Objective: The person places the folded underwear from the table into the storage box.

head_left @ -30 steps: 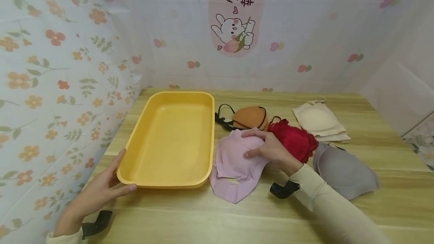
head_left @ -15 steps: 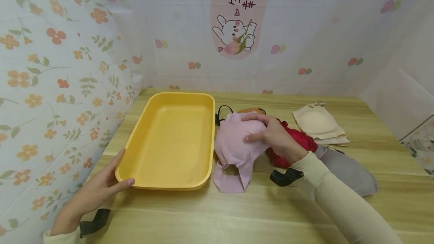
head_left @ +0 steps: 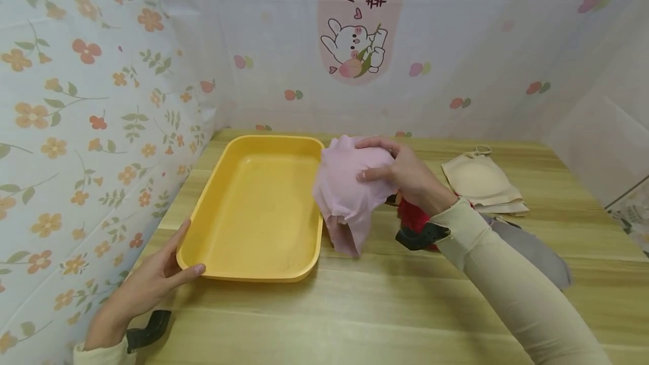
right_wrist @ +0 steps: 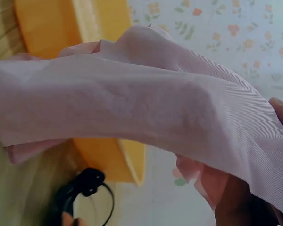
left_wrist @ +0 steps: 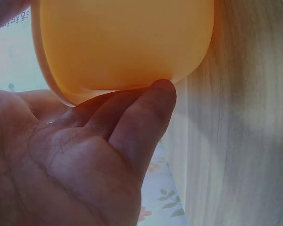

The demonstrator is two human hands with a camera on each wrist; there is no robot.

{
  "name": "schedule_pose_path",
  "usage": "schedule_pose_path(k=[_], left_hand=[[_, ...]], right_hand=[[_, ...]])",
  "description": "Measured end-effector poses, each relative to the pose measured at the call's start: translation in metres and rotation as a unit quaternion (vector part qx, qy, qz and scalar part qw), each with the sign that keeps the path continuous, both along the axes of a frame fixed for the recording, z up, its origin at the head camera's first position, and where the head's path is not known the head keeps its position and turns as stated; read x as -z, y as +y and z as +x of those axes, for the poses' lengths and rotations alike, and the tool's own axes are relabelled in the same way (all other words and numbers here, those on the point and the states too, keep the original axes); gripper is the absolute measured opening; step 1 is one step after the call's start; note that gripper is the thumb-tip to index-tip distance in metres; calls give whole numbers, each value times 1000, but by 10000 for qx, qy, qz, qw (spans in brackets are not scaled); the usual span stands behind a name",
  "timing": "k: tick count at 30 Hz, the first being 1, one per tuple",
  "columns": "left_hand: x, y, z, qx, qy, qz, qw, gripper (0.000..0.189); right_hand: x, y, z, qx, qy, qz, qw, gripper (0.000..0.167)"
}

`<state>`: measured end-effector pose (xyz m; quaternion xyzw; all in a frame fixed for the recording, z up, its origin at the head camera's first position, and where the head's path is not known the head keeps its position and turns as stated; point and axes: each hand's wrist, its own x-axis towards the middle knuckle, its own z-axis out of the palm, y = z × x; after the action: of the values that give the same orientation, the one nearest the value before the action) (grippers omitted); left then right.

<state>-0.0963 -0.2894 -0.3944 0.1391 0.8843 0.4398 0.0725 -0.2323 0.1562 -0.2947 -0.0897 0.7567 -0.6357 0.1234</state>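
A lilac-pink bra (head_left: 350, 176) hangs from my right hand (head_left: 413, 176), which pinches its top between thumb and fingers. It is lifted off the table, its lower band dangling just beside the right rim of a yellow tub (head_left: 253, 224). In the right wrist view the pink fabric (right_wrist: 132, 99) spreads across the picture and covers part of the tub. My left hand (head_left: 147, 280) holds the tub's near left corner, thumb along the rim; in the left wrist view its fingers (left_wrist: 144, 113) press against the outer wall.
A red lace bra (head_left: 413, 216) lies partly under my right forearm. Farther right are a grey bra (head_left: 529, 249) and a cream bra (head_left: 481, 179). Black straps (right_wrist: 85, 181) show below the pink fabric. A printed cloth wall (head_left: 263, 83) closes off the back.
My right hand has raised the pink bra off the table and carried it away and slightly left, to the tub's right rim. The left hand stays on the tub's corner.
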Motion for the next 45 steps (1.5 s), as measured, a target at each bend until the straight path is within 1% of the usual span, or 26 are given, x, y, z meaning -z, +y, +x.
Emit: schedule_pose_path(k=[5, 8, 11, 15, 19, 25, 30, 34, 40, 45], left_hand=[[0, -2, 0, 0, -6, -151, 9999, 93], [0, -4, 1, -24, -65, -227, 9997, 93], [0, -4, 2, -79, -106, -237, 9996, 93], [0, -2, 1, -86, -58, -209, 9997, 93], [-1, -1, -1, -3, -23, -186, 9998, 93], [2, 2, -1, 33, -2, -35, 10000, 93], [1, 2, -1, 34, 10, -212, 9998, 93], [-2, 0, -2, -39, -31, -461, 9989, 94], [-3, -1, -2, -91, -56, -487, 9988, 94], [-3, 0, -1, -81, -77, -428, 9990, 94]], right_hand=[[-9, -9, -6, 30, 150, -159, 9998, 56], [-15, -17, -10, 61, 148, -234, 9996, 56], [-22, -24, -15, 126, 131, -311, 9994, 55], [-28, -33, -20, 186, 137, -481, 9986, 53], [-32, -43, -23, 117, 142, -715, 9973, 51], [-32, -61, -30, 102, 137, -820, 9965, 45], [-29, -81, -40, 110, -54, -1098, 9939, 45], [-23, -98, -48, 177, -332, -1342, 9902, 45], [-12, -120, -58, 344, -739, -1518, 9850, 44], [1, -135, -65, 491, -1035, -1473, 9824, 47]])
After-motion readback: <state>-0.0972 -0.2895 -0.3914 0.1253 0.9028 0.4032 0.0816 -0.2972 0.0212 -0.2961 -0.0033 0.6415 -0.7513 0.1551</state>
